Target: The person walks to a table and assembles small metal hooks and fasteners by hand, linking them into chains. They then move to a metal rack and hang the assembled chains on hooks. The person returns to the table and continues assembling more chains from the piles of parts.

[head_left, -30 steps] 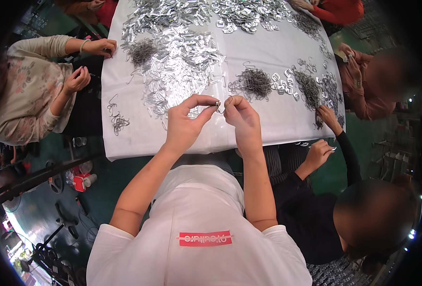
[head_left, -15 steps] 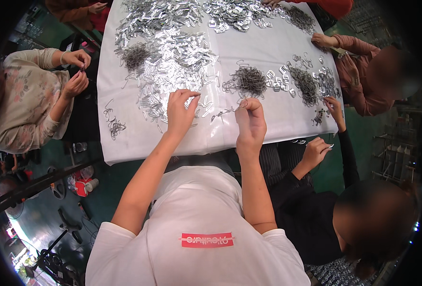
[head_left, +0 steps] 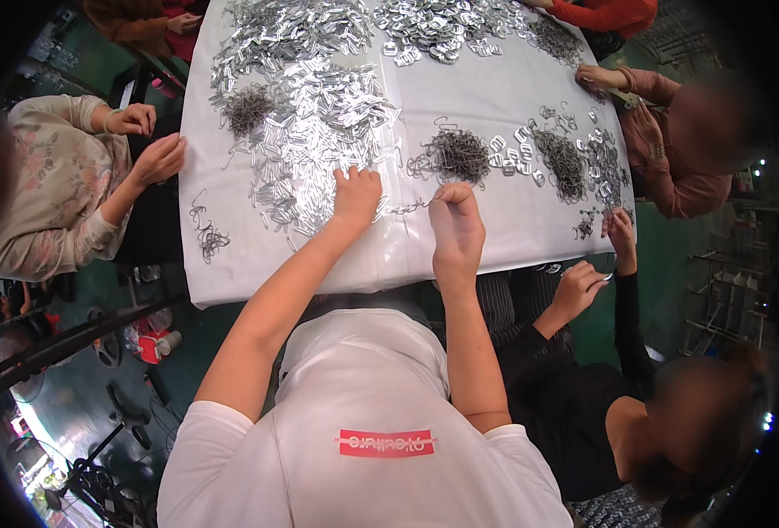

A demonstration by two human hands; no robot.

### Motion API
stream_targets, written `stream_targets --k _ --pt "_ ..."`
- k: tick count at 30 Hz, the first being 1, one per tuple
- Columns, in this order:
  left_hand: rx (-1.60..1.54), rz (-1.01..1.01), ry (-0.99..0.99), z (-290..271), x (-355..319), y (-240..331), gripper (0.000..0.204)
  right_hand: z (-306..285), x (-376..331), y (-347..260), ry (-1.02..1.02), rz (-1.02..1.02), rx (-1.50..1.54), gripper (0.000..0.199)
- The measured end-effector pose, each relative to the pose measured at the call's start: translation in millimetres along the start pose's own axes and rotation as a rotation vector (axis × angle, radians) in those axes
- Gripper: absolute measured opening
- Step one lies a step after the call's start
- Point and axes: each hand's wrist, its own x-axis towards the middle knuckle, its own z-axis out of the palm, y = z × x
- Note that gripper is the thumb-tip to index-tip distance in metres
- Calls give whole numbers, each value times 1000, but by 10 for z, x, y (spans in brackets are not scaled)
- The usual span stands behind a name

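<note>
left hand (head_left: 356,195) on metal clips (head_left: 315,132), right hand (head_left: 456,231) pinching wire piece (head_left: 407,209)

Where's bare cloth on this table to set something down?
Bare white cloth runs down the middle right, between the big heap of flat silver pieces and the dark wire pile. The near edge by the left hand and right hand is also bare. The far end and left half are crowded.

Small assembly workshop, white-covered counter (head_left: 495,97) heaped with shiny metal clips (head_left: 319,114) and dark wire piles (head_left: 460,154), several seated people sorting around the counter, green floor (head_left: 81,396) and metal racks (head_left: 715,299) beside it
</note>
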Motion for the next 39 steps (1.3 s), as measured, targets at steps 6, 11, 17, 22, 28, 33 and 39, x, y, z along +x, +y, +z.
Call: stream_targets --k 6,11,17,22,28,33,39 --pt "-1254 -210 12 -1007 -183 40 24 92 -82 63 -59 44 -47 7" --pt "-1469 -111 69 -1486 -454 164 19 131 -121 36 -77 47 -46 7" --pt "-1404 -64 125 -1565 -516 200 16 166 -82 27 -80 26 -77 6" --pt "-1370 -11 240 -1552 -502 176 12 31 21 146 -188 89 -154 9" --pt "-1255 19 425 -1626 -485 54 13 -285 751 792 -158 379 -583 18" --pt "-1220 11 462 -1696 -488 2 14 -155 1180 1486 -276 558 -1238 22" --pt "-1181 14 493 -1688 -543 -28 15 33 1054 1554 -372 307 -1400 21"
